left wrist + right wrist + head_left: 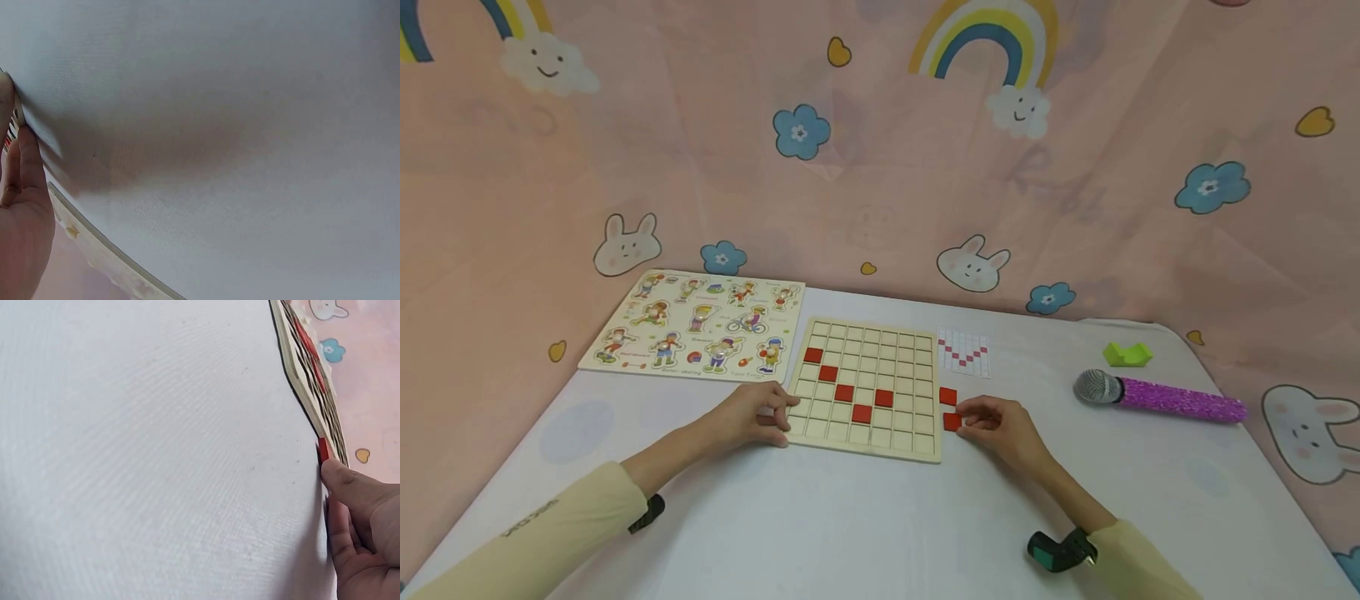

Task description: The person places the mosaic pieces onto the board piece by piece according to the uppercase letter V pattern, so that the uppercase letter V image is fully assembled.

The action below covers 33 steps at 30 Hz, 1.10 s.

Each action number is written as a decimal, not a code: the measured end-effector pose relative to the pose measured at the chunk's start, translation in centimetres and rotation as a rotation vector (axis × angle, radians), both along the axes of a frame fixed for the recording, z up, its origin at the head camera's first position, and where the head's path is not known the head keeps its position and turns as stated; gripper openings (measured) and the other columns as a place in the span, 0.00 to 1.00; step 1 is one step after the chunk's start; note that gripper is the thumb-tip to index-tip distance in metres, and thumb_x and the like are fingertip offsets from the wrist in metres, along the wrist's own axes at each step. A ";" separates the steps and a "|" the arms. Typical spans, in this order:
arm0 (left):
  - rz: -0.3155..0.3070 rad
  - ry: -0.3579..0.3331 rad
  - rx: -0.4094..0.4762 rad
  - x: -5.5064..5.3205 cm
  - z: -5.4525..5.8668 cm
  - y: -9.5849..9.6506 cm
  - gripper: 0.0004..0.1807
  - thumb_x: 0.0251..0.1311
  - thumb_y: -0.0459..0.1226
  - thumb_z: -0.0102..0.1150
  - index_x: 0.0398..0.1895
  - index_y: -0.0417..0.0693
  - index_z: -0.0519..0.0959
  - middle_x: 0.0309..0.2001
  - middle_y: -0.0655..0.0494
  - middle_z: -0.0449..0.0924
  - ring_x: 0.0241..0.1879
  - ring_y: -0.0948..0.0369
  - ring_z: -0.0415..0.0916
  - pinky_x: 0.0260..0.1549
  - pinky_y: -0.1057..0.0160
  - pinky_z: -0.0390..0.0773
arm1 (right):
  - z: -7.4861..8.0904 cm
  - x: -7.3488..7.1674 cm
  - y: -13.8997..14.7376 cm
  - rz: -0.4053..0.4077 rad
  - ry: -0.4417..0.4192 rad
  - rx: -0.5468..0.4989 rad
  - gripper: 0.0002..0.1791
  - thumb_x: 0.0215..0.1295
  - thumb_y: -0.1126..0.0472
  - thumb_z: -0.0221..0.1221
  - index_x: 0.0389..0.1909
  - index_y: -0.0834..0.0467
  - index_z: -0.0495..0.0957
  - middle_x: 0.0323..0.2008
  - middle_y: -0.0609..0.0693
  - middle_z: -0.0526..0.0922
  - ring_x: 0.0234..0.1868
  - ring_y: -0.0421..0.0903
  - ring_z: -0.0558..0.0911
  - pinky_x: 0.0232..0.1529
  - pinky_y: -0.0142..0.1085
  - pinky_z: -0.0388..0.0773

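A pale wooden grid board point(865, 433) lies flat on the table, with several red square tiles point(844, 392) set in its cells in a slanting V-like line. My left hand point(752, 414) holds the board's near left edge between thumb and fingers; in the left wrist view that hand point(25, 200) shows only at the left border. Off the board's right edge lie two loose red tiles, a farther one point(948, 396) and a nearer one point(952, 422). The thumb and fingertips of my right hand point(1006, 429) pinch the nearer tile, whose red edge point(323, 449) shows beside the thumb.
A small card point(965, 353) with a red V of squares lies beyond the loose tiles. At the back left is a picture puzzle board point(662, 367). Farther right lie a purple glittery microphone point(1180, 401) and a bright green piece point(1127, 355). A printed cloth point(880, 183) hangs behind.
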State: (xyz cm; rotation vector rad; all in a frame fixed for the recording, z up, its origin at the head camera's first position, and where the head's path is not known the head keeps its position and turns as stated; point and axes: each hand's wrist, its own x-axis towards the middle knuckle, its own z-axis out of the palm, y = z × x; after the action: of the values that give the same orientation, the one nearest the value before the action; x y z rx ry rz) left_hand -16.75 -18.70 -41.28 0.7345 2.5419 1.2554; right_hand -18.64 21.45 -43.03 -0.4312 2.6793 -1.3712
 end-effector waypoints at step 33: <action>-0.012 0.017 0.013 0.0 -0.1 -0.1 0.11 0.44 0.29 0.73 0.22 0.44 0.76 0.47 0.44 0.77 0.57 0.43 0.72 0.48 0.67 0.81 | 1.7 -0.7 -2.9 -0.210 -0.065 -0.094 0.18 0.57 0.71 0.65 0.50 0.66 0.79 0.46 0.61 0.83 0.46 0.52 0.83 0.48 0.30 0.81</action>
State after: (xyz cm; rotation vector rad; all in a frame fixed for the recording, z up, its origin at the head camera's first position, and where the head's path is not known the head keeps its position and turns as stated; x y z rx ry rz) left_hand -16.75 -18.80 -41.41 0.7646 2.5412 1.2687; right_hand -19.32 18.56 -41.36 -0.1126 2.6777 -1.5418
